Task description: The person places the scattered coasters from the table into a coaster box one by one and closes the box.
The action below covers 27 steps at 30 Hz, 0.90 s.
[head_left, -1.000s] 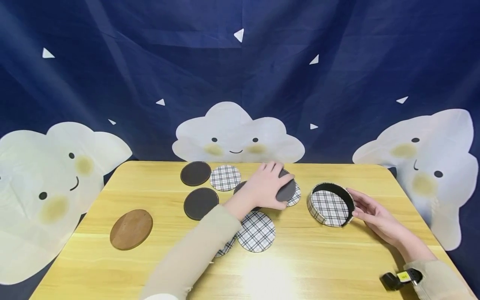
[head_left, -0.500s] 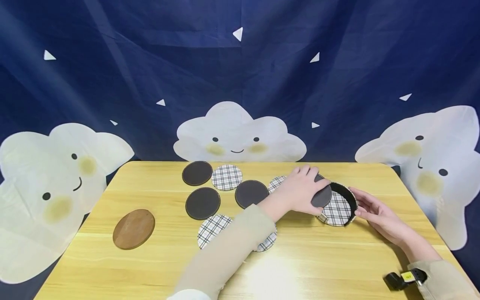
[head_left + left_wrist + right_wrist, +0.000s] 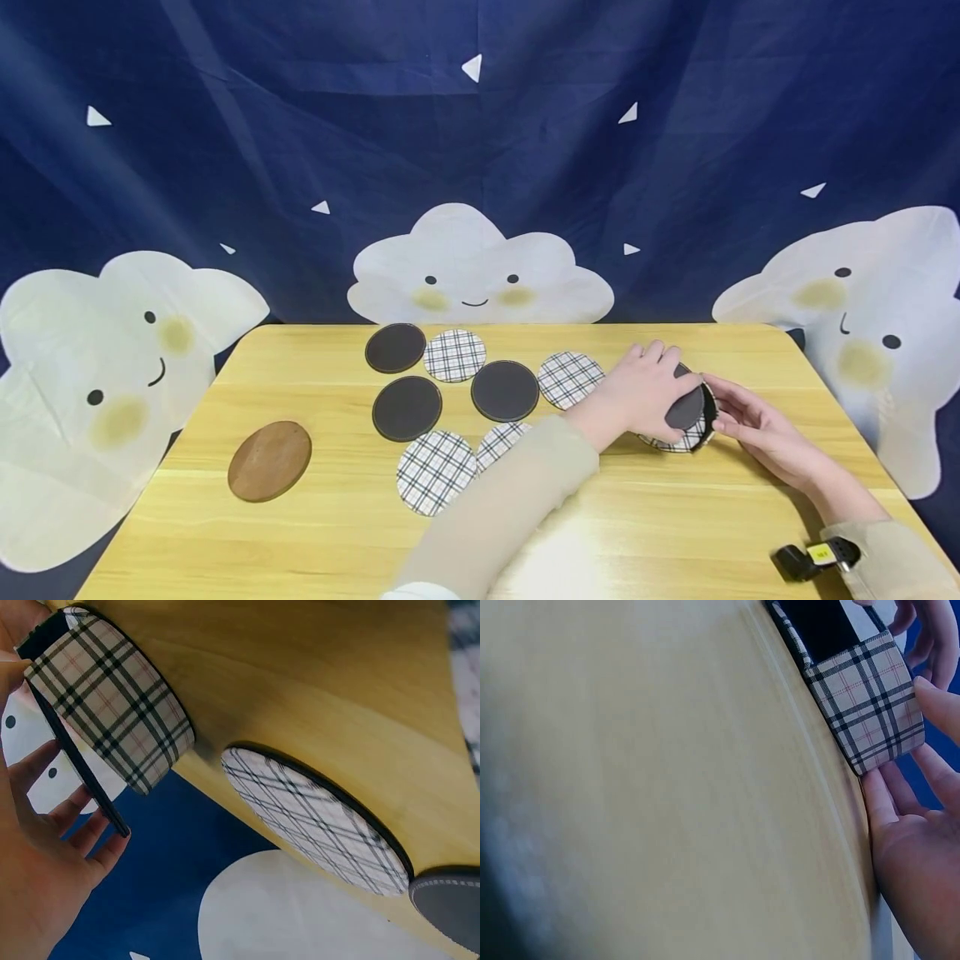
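In the head view my left hand [image 3: 643, 392] holds a dark round coaster [image 3: 686, 408] by its edge, over a round coaster holder [image 3: 712, 410]. The left wrist view shows that coaster [image 3: 79, 765] edge-on and tilted, above the rim of the holder's plaid wall [image 3: 112, 697]. My right hand [image 3: 761, 437] grips the holder's right side, its fingers and thumb against the wall [image 3: 870, 701]. The holder stands on the table, with a plaid surface showing inside it and a gap in its wall. My left hand hides much of the holder in the head view.
Left of the holder lie dark coasters [image 3: 505, 391] and plaid ones [image 3: 571, 379], several in all. My left forearm covers part of one plaid coaster [image 3: 498, 442]. A brown wooden disc [image 3: 270, 461] lies on the table's left side. A blue cloth [image 3: 480, 167] hangs behind the table.
My left hand has carried the dark coaster rightward, from above a plaid coaster to over the holder. My right hand has stayed at the holder's side.
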Available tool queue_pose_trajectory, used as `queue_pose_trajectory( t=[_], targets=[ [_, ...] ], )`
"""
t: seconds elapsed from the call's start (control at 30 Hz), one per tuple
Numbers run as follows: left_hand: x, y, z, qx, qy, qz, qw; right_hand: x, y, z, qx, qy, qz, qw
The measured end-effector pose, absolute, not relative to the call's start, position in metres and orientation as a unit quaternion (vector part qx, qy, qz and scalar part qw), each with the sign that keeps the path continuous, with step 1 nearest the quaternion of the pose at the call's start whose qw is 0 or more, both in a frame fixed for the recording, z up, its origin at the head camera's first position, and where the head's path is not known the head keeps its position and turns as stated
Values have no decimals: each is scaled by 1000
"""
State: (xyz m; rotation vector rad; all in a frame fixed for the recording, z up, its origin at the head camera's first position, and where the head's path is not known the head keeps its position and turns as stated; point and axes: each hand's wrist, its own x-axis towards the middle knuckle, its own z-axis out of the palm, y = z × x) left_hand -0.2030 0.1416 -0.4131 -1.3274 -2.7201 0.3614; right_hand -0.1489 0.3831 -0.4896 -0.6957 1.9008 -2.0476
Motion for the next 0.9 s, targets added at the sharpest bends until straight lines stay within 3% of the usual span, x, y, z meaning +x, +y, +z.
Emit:
queue_pose_trajectory(
  t=[0.9],
  targets=[
    [-197,155,-432,-426,-893,141,28,-149,384,-490,-247,654,-702,134]
  ],
)
